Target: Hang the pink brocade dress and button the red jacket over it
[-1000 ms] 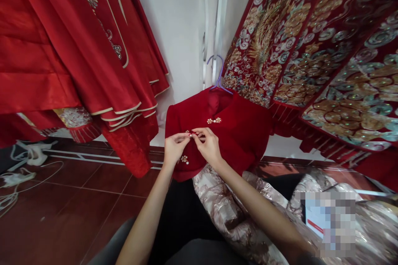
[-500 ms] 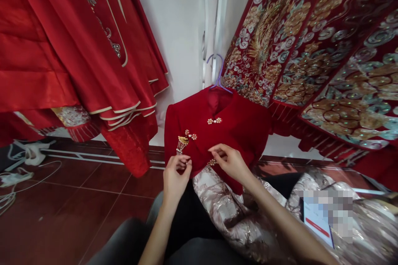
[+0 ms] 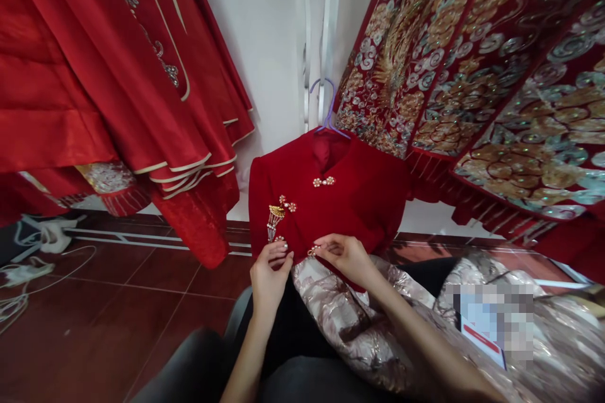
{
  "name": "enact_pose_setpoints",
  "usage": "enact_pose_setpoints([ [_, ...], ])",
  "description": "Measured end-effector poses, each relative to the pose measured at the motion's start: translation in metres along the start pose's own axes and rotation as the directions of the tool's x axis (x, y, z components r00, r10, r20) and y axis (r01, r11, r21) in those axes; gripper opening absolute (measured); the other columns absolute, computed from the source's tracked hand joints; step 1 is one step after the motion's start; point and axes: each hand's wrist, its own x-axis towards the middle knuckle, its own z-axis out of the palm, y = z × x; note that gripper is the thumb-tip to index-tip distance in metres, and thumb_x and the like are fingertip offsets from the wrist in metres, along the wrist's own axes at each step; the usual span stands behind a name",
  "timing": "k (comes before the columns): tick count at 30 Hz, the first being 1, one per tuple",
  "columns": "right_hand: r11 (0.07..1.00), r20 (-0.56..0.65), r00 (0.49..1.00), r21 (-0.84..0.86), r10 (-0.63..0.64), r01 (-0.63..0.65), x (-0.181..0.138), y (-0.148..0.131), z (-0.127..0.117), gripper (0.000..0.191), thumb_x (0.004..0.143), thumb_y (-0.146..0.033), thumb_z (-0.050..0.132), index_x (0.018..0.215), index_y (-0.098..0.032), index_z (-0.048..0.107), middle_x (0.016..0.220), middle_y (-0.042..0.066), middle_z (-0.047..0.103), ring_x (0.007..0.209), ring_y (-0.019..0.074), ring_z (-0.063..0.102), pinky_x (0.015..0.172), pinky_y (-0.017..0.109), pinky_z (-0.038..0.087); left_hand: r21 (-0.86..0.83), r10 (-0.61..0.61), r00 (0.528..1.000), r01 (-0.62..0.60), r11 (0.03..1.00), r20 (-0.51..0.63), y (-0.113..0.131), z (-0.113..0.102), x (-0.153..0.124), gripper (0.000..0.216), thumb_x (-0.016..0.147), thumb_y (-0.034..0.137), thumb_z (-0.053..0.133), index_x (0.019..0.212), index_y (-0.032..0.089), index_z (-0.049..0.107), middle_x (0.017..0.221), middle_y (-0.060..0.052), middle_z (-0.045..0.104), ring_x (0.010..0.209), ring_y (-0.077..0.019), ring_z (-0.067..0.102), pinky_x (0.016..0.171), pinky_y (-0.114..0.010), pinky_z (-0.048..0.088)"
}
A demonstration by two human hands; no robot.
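Head view: a red jacket [image 3: 368,201] hangs on a purple hanger [image 3: 329,114] before a white wall [image 3: 269,31], above a red tiled floor [image 3: 104,321], between red garments [image 3: 203,107] cut off by the frame. The right hand [image 3: 348,258] pinches a flower clasp [image 3: 311,252] at its lower edge; the left hand [image 3: 269,272] partly covers another clasp [image 3: 280,238], its grip impossible to tell, while pixelation obscures a phone [image 3: 481,335].

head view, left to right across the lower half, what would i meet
White cables → left hand → right hand → phone, partly blurred out.
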Motion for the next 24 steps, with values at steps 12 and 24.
enact_pose_setpoints([
  [12, 0.986, -0.002, 0.988, -0.066, -0.153, 0.152, 0.027, -0.016, 0.05, 0.01, 0.078, -0.019, 0.063, 0.084, -0.016, 0.069, 0.081, 0.005, 0.073, 0.072, 0.0156, 0.069, 0.072, 0.029, 0.057, -0.223, -0.104, 0.994, 0.095, 0.97, -0.031, -0.004, 0.001, 0.012, 0.023, 0.063, 0.02, 0.074, 0.083, 0.014, 0.066, 0.08, -0.008, 0.072, 0.076, -0.0187, 0.07, 0.075, -0.033, 0.058],
  [24, 0.96, -0.033, 0.973, -0.175, -0.23, 0.221, 0.027, -0.006, 0.055, 0.01, 0.082, -0.02, 0.06, 0.088, -0.017, 0.067, 0.085, 0.005, 0.071, 0.073, 0.0149, 0.068, 0.074, 0.028, 0.056, -0.249, -0.122, 0.992, 0.122, 0.961, 0.012, -0.011, -0.001, 0.018, 0.023, 0.063, 0.022, 0.073, 0.083, 0.013, 0.069, 0.079, -0.008, 0.074, 0.073, -0.0179, 0.07, 0.074, -0.031, 0.058],
])
